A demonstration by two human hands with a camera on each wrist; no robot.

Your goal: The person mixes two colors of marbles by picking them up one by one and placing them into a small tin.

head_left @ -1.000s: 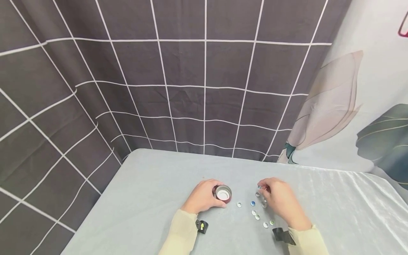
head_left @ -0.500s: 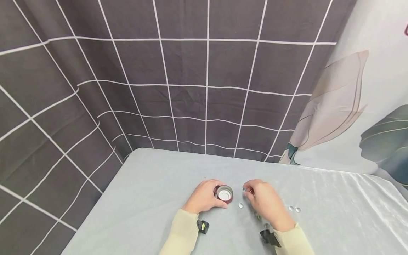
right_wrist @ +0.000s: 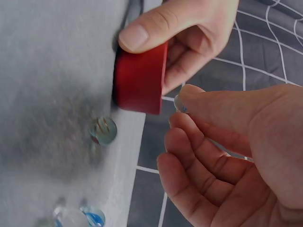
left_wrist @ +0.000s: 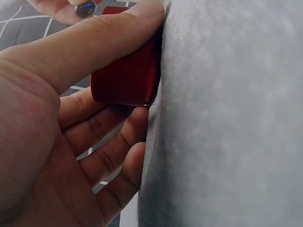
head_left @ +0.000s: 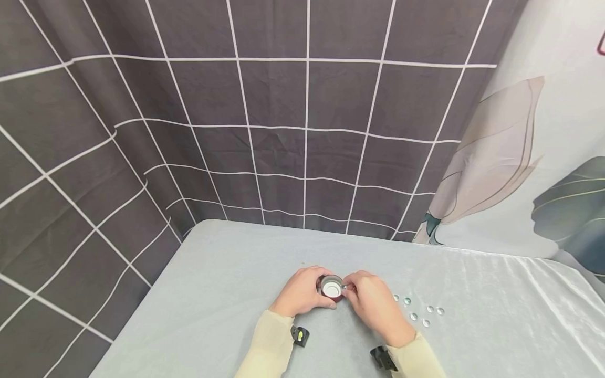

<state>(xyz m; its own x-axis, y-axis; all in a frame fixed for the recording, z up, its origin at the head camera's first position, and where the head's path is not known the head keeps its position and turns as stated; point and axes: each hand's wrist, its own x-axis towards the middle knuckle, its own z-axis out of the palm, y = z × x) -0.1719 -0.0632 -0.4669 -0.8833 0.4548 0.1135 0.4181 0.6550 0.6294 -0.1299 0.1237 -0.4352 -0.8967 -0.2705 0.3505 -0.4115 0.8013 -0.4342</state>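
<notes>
A short, round red cup (head_left: 338,297) with a grey inner wall and a white bottom stands upright on the table. My left hand (head_left: 300,290) grips it from the left, the thumb lying along the red side (left_wrist: 125,78). Close by the cup's right rim is my right hand (head_left: 375,305), which pinches a small glass marble (right_wrist: 178,103) between thumb and forefinger. That marble shows a bluish tint in the left wrist view. Another marble (right_wrist: 103,131), clear with brownish streaks, lies on the table near the cup in the right wrist view.
Several loose marbles, among them a greenish one (head_left: 407,301) and a clear one (head_left: 426,323), are scattered right of my right hand. A pale velvety cloth (head_left: 227,283) covers the table. Behind it hangs a dark curtain (head_left: 274,152) with white grid lines.
Carrying the pinched marble, my right hand has moved left from among the scattered marbles to the cup's right rim. My left hand still grips the cup in about the same place.
</notes>
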